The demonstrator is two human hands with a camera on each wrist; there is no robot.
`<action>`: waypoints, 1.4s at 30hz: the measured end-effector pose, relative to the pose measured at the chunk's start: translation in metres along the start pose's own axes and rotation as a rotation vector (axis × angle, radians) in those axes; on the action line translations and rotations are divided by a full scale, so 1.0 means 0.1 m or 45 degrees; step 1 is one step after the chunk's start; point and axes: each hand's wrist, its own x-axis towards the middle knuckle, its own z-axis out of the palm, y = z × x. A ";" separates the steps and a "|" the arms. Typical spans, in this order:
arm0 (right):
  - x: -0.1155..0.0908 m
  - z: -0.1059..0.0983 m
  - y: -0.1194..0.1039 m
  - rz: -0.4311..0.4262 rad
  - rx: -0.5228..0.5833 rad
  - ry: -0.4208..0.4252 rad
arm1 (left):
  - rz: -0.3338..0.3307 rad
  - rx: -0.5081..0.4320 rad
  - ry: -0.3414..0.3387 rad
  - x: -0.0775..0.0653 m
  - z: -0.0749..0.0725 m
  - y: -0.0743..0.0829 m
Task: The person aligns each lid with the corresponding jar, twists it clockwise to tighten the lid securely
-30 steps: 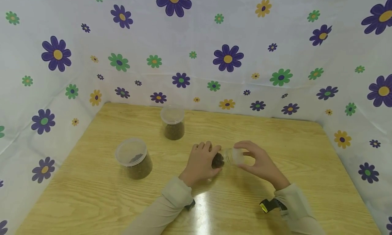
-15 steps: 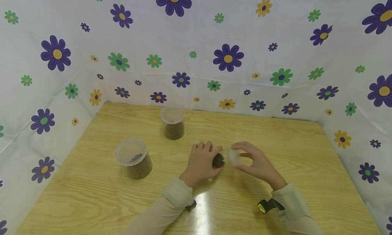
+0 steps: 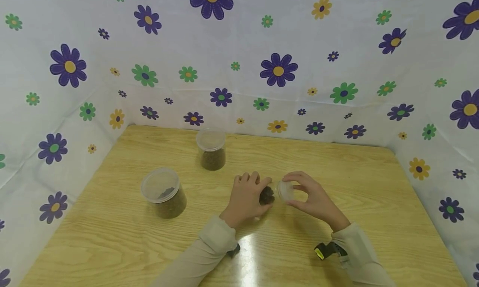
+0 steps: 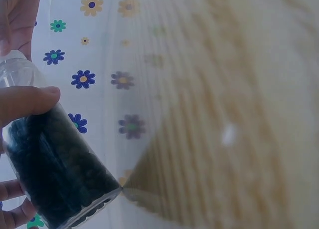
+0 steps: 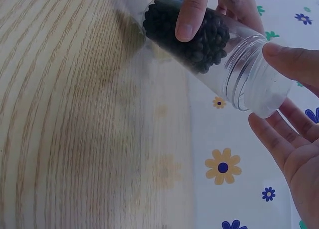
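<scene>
A clear jar (image 5: 199,39) partly filled with dark, bean-like pieces lies tilted in my left hand (image 3: 245,199). The left thumb (image 4: 32,102) presses along its side and the fingers curl round its body. At the jar's mouth is a translucent white lid (image 5: 266,87), pinched between the thumb and fingers of my right hand (image 3: 316,199). The neck threads show beside the lid in the right wrist view. How tightly the lid sits there, I cannot tell. The left palm hides part of the jar in the head view.
Two clear lidded jars with dark brown contents stand on the wooden table (image 3: 112,237): one jar at the left (image 3: 170,206), another farther back (image 3: 212,158). A white flower-patterned cloth (image 3: 239,37) rises behind the table and on both sides.
My right hand has shifted slightly left, bringing the lid closer to the jar. Over the last half second both hands look nearly still, and the left keeps its grip on the jar.
</scene>
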 end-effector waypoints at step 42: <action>0.09 0.05 0.01 -0.040 -0.052 -0.116 | 0.025 0.000 -0.025 0.02 -0.05 -0.04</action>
